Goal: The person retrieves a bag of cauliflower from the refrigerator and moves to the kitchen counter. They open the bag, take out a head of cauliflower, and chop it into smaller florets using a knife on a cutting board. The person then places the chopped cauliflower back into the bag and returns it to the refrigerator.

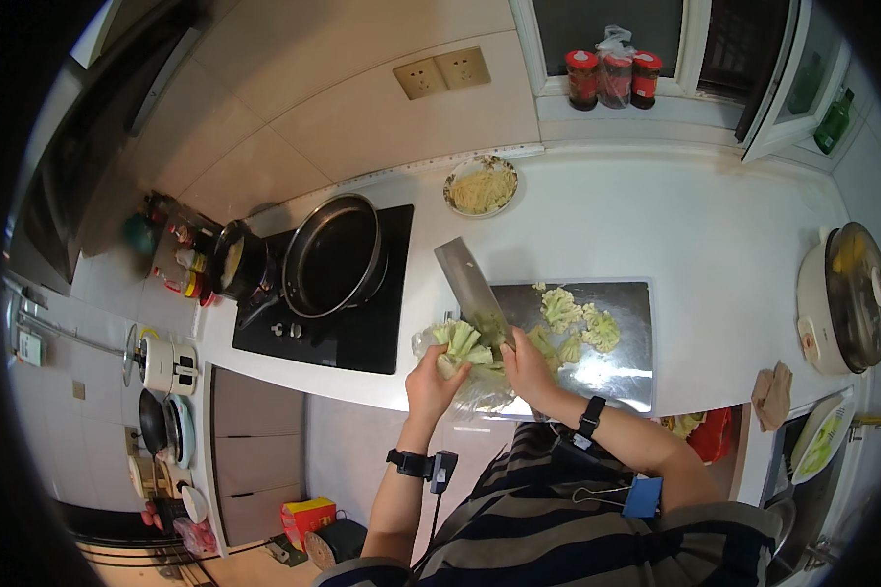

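Note:
My left hand (432, 383) grips a head of cauliflower (459, 343) by its side, over a clear plastic bag (488, 390). In my right hand (530, 370) is a cleaver (472, 282), its broad blade slanting up and left, its lower part against the cauliflower. Cut cauliflower florets (600, 328) lie on a metal cutting board (635, 367) to the right of the cleaver. Part of the board is hidden by my right hand and forearm.
Left of the board, a frying pan (334, 257) and a dark pot (236, 260) stand on a black cooktop (400, 293). A patterned bowl of pale shreds (482, 187) is near the wall. At the right stand a lidded electric pot (818, 308) and a brown cloth (771, 396) at the counter's edge.

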